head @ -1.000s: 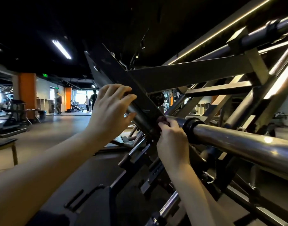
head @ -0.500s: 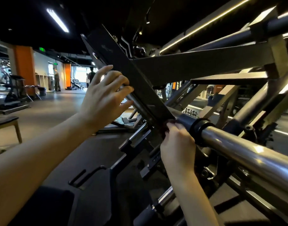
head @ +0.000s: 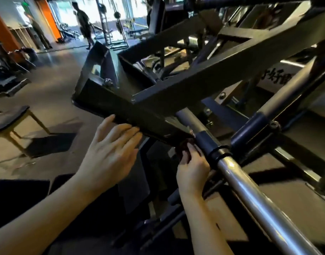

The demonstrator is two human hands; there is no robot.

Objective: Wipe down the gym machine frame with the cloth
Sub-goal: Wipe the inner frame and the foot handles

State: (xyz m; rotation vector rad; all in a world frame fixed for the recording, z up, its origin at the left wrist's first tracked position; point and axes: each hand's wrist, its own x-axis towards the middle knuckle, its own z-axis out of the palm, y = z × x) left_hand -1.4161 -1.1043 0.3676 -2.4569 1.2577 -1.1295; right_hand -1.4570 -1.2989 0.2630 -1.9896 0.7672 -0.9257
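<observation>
The dark steel machine frame (head: 185, 85) fills the middle and right of the view, its beams crossing at an angle. My left hand (head: 110, 153) lies flat with spread fingers against the lower edge of the slanted frame beam. My right hand (head: 192, 168) pinches a small dark red cloth (head: 183, 147) and presses it into the corner where that beam meets the black collar (head: 206, 142) of a chrome bar (head: 250, 196). Most of the cloth is hidden under the fingers.
A padded bench (head: 10, 118) on metal legs stands at the left. Two people (head: 84, 21) stand far back near an orange pillar (head: 1, 34), among other machines. Dark frame parts and a seat pad (head: 20, 196) lie below my arms.
The view has tilted downward, so the frame now shows from above. My left hand has slid down to the beam's lower edge and flattened. My right hand stays at the collar corner with the cloth.
</observation>
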